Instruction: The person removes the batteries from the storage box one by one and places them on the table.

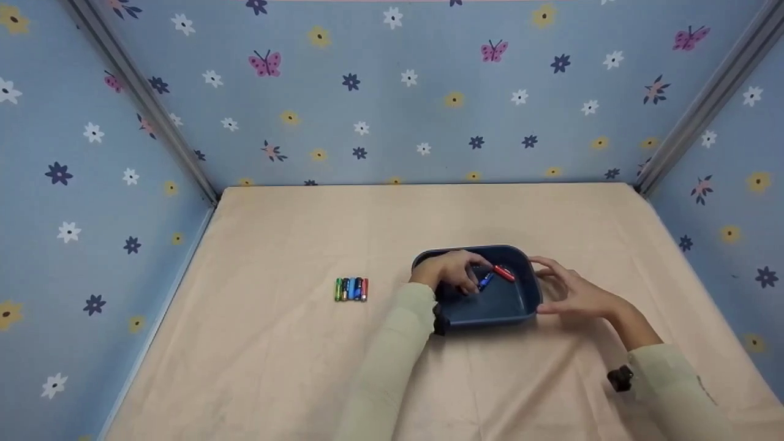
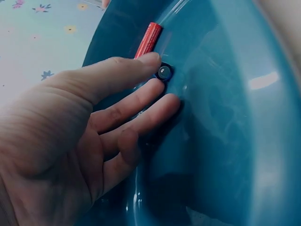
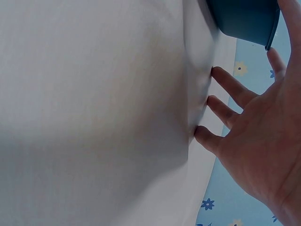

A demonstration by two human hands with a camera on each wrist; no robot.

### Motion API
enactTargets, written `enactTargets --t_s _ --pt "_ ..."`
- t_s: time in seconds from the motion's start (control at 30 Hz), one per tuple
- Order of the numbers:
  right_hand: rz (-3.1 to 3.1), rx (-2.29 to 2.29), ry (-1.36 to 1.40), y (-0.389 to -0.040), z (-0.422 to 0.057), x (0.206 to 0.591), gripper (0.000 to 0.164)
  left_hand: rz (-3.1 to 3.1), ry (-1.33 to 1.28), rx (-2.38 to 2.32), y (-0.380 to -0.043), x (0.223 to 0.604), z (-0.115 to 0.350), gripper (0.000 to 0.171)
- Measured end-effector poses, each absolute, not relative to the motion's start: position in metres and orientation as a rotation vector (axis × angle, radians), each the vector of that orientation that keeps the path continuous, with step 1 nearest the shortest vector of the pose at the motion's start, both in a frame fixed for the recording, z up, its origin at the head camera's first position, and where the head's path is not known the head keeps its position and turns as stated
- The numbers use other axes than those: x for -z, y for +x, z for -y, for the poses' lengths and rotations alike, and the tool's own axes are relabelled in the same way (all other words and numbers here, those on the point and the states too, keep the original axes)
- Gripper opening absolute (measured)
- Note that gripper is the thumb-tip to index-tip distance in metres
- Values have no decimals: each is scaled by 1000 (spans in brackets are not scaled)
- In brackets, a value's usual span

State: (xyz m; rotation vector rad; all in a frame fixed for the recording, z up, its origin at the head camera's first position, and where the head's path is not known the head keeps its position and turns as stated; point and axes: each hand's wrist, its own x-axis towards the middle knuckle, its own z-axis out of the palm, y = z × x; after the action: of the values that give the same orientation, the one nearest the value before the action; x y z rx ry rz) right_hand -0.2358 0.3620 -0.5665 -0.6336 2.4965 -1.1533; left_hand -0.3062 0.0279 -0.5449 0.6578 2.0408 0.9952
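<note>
A dark blue, open-topped plastic box [image 1: 490, 321] stands on the cloth, right of centre. My left hand [image 1: 450, 269] reaches over its left side, with thumb and index fingertips at a blue battery [image 2: 164, 72] inside. The battery's end shows between those tips in the left wrist view, and the other fingers are bent loosely below. A red battery [image 1: 504, 273] lies in the box just beyond. At the box's right end is my right hand [image 1: 579, 294], thumb and fingers spread. In the right wrist view, one fingertip [image 3: 276, 61] meets the box's rim.
Left of the box, several batteries [image 1: 351, 289] in green, black, blue and red lie side by side in a neat row. A pale cloth [image 1: 275, 367] covers the table. Blue flowered panels [image 1: 392, 110] with grey posts [image 1: 141, 98] enclose the back and both sides.
</note>
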Motion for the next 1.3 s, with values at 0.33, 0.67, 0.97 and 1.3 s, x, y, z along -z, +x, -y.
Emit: enactTargets --t_s 0.33,0.67,0.97,1.3 --pt "-2486 1171 -641 -236 -361 566 100 -2082 563 -1007 -309 551 -34 66" --pt "-2475 1205 -646 -235 -361 567 100 -2135 542 -987 -307 555 -36 62" --pt "-2474 1194 -640 -235 -361 567 98 -2233 567 -916 -303 555 -40 59" --pt "-2465 1200 -662 -236 -362 568 98 -2402 616 -843 -297 560 -47 51"
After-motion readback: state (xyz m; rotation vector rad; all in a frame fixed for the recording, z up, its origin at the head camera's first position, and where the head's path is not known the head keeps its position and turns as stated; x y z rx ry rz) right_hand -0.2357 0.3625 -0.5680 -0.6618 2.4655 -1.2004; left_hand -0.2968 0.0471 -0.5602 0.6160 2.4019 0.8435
